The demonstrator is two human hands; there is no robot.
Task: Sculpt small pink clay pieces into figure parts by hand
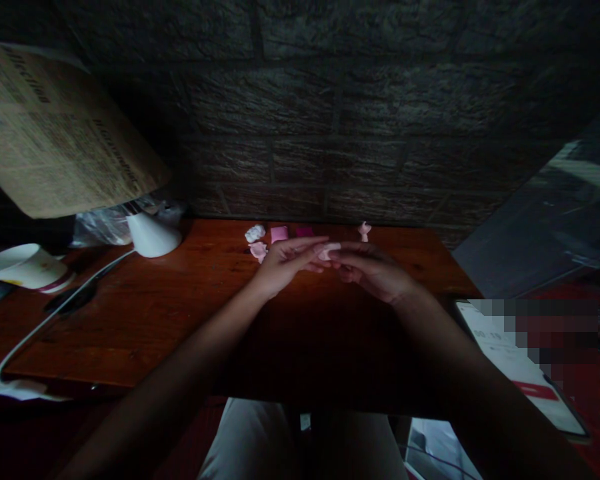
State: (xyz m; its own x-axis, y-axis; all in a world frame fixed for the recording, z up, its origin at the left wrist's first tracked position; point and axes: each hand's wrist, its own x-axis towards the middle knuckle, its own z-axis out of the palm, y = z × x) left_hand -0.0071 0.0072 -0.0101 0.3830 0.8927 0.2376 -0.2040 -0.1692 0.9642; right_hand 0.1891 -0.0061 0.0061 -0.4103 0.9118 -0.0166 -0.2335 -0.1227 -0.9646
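Pale pink piece [329, 251], small and partly covered by fingers, is held above the tabletop [145, 310], toward the back edge and right of its middle. The left hand [289, 262] is closed on it from one side, the thumb against the piece and the other fingers stretched out; the right hand [373, 268] pinches it from the other side, so the two hands nearly meet. Beyond the left hand, near the back edge, lie a white crumpled piece [255, 233], a pink square [280, 233] and a magenta piece [305, 232], with a pink crumpled piece [257, 251] just beside that hand. A pink bow [364, 231] sits near the back edge, beyond the right hand. Toward the left edge stand a paper cup [25, 263] and a lamp [154, 238], a white cord [55, 312] running from its base to the front edge. By the right edge, a phone [515, 370] shows a bright screen.
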